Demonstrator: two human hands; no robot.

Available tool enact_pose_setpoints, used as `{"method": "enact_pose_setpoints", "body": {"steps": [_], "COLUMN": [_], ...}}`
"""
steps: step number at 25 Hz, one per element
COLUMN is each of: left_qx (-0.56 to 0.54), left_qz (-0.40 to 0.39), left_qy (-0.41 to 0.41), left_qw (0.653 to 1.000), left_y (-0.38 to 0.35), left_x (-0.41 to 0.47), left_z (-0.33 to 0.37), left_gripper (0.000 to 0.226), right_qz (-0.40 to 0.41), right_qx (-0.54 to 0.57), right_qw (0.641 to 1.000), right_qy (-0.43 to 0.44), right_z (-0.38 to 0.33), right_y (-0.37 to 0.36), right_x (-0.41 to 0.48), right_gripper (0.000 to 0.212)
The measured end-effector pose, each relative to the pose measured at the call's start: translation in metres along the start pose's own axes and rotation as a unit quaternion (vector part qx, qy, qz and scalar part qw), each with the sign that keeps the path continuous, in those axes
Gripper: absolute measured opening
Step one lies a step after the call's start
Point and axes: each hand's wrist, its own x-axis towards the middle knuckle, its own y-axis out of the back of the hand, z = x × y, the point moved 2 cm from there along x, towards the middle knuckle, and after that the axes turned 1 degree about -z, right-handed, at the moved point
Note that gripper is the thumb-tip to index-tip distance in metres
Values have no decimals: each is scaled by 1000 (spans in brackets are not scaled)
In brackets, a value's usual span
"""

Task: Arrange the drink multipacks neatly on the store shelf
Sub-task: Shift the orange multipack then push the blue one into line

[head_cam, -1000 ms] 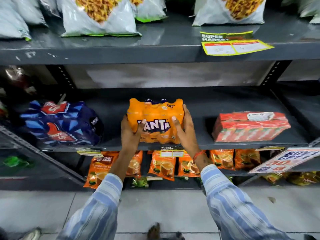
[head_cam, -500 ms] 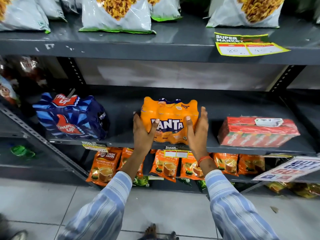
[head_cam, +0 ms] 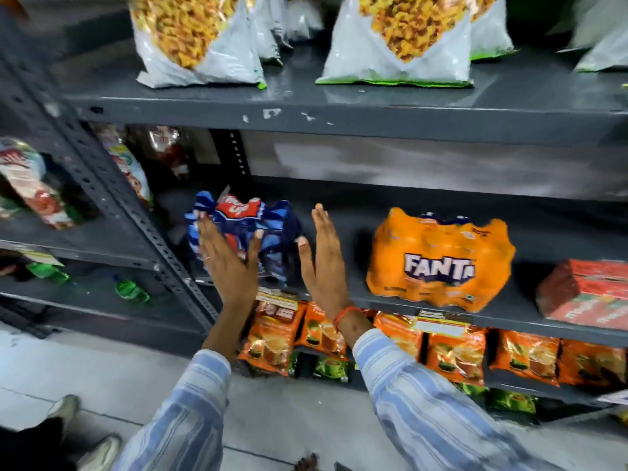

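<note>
Now both hands out at the blue multipack point(head_cam: 243, 229) on the middle shelf point(head_cam: 424, 309), left end, close to the perforated grey upright point(head_cam: 136, 219). Left hand point(head_cam: 227, 256) spread flat, fingers straight, palm laid against the front of the blue wrap, thumb tip up near the pack's right half; not curled round anything. Right hand point(head_cam: 324, 256) likewise flat and empty, fingers together and pointing up, edge-on just to the right of the blue pack; touching the wrap or not, cannot tell through the blur. Red thread point(head_cam: 345, 314) tied at the right wrist, striped blue sleeves point(head_cam: 424, 396) on both arms.

Further right on the same shelf, standing free of either hand, the orange Fanta multipack point(head_cam: 441, 263), label forward, bottom edge near the shelf lip. Beyond that, well apart from the hands, a red carton pack point(head_cam: 584, 294), cut off by the frame edge.

Up on the top shelf, white snack bags point(head_cam: 397, 42) with yellow contents. Below the middle shelf, a row of orange tea pouches point(head_cam: 455, 351) hung along the front, green packets under them. Grey tile floor point(head_cam: 119, 368) below, pale shoes point(head_cam: 64, 407) at the lower left corner
</note>
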Motion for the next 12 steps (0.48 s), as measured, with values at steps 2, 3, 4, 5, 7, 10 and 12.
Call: {"method": "enact_pose_setpoints", "body": {"steps": [2,3,4,5,7,10,12], "left_qx": [-35,-50,-58,-56,-40,-21,-23], "left_qz": [-17,-34,-52,-67,-86,-101,-105], "left_qy": [58,76,88,94,107,89,77], "left_qw": [998,995,993,992,990,991,991], "left_y": [17,22,24,25,25,20,15], "left_x": [30,42,49,52,52,48,40], "left_z": [-33,-44,-52,-53,-50,-54,-51], "left_gripper": [105,112,116,116,111,109,109], "right_qz": [-71,-94,-106,-113,-127,-131,-125], "right_qx": [38,52,56,49,25,15,24], "right_qw": [995,991,989,988,986,985,985], "right_qy": [-61,-82,-92,-97,-104,-114,-114], "right_z": [3,6,9,12,18,21,23], "right_y": [-31,-41,-44,-42,-34,-23,-14], "right_x": [8,10,12,15,20,21,19], "right_gripper": [59,61,62,62,62,61,60]}}
